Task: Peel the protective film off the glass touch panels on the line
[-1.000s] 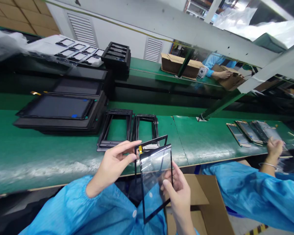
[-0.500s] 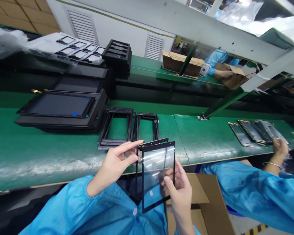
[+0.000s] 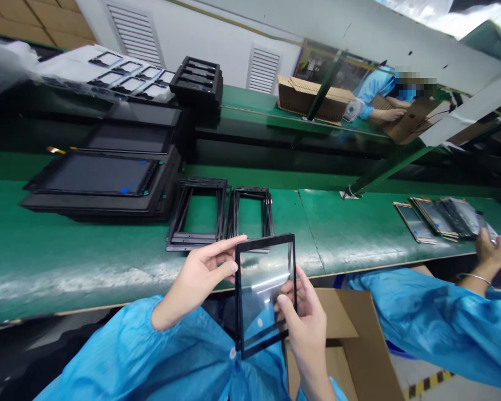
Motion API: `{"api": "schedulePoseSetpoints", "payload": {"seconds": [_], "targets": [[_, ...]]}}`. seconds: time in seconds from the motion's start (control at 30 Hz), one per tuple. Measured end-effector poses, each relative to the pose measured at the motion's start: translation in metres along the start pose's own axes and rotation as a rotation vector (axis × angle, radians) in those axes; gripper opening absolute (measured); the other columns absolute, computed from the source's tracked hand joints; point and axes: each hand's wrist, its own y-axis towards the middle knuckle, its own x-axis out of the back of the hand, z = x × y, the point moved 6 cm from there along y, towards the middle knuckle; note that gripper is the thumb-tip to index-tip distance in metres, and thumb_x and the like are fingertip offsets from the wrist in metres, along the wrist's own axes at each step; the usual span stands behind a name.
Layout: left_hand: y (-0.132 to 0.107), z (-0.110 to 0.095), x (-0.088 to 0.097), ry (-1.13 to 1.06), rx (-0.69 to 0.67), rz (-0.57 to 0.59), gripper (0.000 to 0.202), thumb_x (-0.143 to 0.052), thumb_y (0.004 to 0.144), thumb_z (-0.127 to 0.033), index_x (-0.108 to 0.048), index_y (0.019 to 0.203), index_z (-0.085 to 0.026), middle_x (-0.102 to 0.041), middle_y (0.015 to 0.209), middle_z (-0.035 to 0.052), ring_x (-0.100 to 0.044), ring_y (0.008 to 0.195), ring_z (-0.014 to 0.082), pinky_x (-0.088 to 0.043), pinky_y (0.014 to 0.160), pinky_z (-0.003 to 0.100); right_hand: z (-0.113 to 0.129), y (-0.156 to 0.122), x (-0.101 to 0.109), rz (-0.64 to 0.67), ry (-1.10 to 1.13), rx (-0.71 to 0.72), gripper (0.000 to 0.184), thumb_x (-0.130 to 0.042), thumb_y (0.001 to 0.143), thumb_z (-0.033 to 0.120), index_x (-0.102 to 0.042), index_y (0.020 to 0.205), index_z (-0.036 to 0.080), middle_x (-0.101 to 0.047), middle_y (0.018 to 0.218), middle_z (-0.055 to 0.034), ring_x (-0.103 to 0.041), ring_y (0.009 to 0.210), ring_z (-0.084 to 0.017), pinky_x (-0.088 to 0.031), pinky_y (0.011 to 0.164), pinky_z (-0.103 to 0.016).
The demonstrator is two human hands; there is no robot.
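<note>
I hold a clear glass panel with a black border (image 3: pixel 264 295) upright over my lap, in front of the green bench edge. A black frame sits directly behind it, the two nearly lined up. My left hand (image 3: pixel 200 275) pinches the upper left edge with thumb and fingers. My right hand (image 3: pixel 304 323) grips the right edge, fingers behind the glass and thumb in front. Both sleeves are blue.
Two stacks of black frames (image 3: pixel 200 214) lie on the green bench (image 3: pixel 87 262) just beyond my hands. Black trays with dark screens (image 3: pixel 96 178) stand at left. An open cardboard box (image 3: pixel 350 340) sits at my right knee. A co-worker's hand (image 3: pixel 490 250) reaches toward screens (image 3: pixel 438 220) at right.
The black frame that stuck out above and behind the glass has closed in on it and now sits lined up behind the panel. The co-worker's hand moved further right.
</note>
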Motion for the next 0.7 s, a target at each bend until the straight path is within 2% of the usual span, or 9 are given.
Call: {"api": "schedulePoseSetpoints", "payload": {"seconds": [0.27, 0.47, 0.5, 0.57, 0.63, 0.67, 0.7], "targets": [[0.002, 0.005, 0.002, -0.047, 0.011, -0.03, 0.051, -0.091, 0.084, -0.031, -0.079, 0.133, -0.028, -0.08, 0.096, 0.0069, -0.075, 0.084, 0.0184, -0.065, 0.063, 0.021, 0.004, 0.0, -0.009, -0.022, 0.002, 0.024, 0.066, -0.084, 0.088, 0.037, -0.062, 0.149, 0.027, -0.069, 0.092, -0.0005, -0.067, 0.063, -0.012, -0.057, 0.054, -0.022], [0.0, 0.006, 0.001, -0.003, 0.052, -0.059, 0.06, -0.091, 0.084, -0.035, -0.074, 0.14, -0.023, -0.085, 0.101, 0.0122, -0.081, 0.092, 0.0233, -0.065, 0.064, 0.02, -0.005, -0.003, -0.006, -0.012, -0.121, 0.081, 0.065, -0.075, 0.095, 0.039, -0.055, 0.156, 0.026, -0.069, 0.095, -0.0029, -0.067, 0.068, -0.015, -0.061, 0.061, -0.028], [-0.001, 0.004, 0.001, 0.018, 0.053, -0.073, 0.061, -0.091, 0.084, -0.036, -0.074, 0.14, -0.021, -0.085, 0.101, 0.0129, -0.082, 0.093, 0.0248, -0.065, 0.064, 0.02, -0.003, -0.002, -0.004, -0.013, -0.19, 0.128, 0.062, -0.073, 0.096, 0.039, -0.057, 0.155, 0.026, -0.07, 0.101, -0.0051, -0.069, 0.075, -0.018, -0.063, 0.066, -0.031], [-0.004, -0.001, 0.002, 0.07, 0.045, -0.098, 0.058, -0.091, 0.083, -0.037, -0.077, 0.136, -0.018, -0.085, 0.098, 0.0133, -0.083, 0.092, 0.027, -0.066, 0.063, 0.021, 0.009, 0.001, 0.0, -0.05, -0.358, 0.273, 0.057, -0.074, 0.095, 0.039, -0.063, 0.15, 0.026, -0.068, 0.123, -0.0114, -0.071, 0.104, -0.027, -0.063, 0.087, -0.041], [-0.008, -0.007, 0.001, 0.125, 0.031, -0.094, 0.053, -0.091, 0.082, -0.035, -0.08, 0.13, -0.016, -0.086, 0.093, 0.0128, -0.084, 0.09, 0.0272, -0.066, 0.064, 0.02, 0.025, 0.009, 0.004, -0.083, -0.432, 0.388, 0.055, -0.074, 0.095, 0.039, -0.064, 0.148, 0.028, -0.059, 0.148, -0.0141, -0.059, 0.136, -0.034, -0.054, 0.108, -0.051], [-0.01, -0.009, 0.0, 0.151, 0.029, -0.075, 0.05, -0.09, 0.082, -0.034, -0.081, 0.128, -0.016, -0.086, 0.09, 0.0123, -0.084, 0.088, 0.0267, -0.065, 0.064, 0.02, 0.032, 0.015, 0.005, -0.07, -0.402, 0.395, 0.055, -0.073, 0.096, 0.039, -0.063, 0.149, 0.029, -0.057, 0.153, -0.0136, -0.055, 0.142, -0.035, -0.051, 0.113, -0.053], [-0.012, -0.011, -0.001, 0.173, 0.028, -0.053, 0.048, -0.089, 0.083, -0.033, -0.081, 0.128, -0.016, -0.086, 0.088, 0.0119, -0.085, 0.087, 0.026, -0.065, 0.064, 0.019, 0.037, 0.022, 0.005, -0.032, -0.334, 0.362, 0.054, -0.071, 0.097, 0.039, -0.062, 0.15, 0.029, -0.061, 0.151, -0.0135, -0.058, 0.14, -0.034, -0.051, 0.113, -0.053]]}}
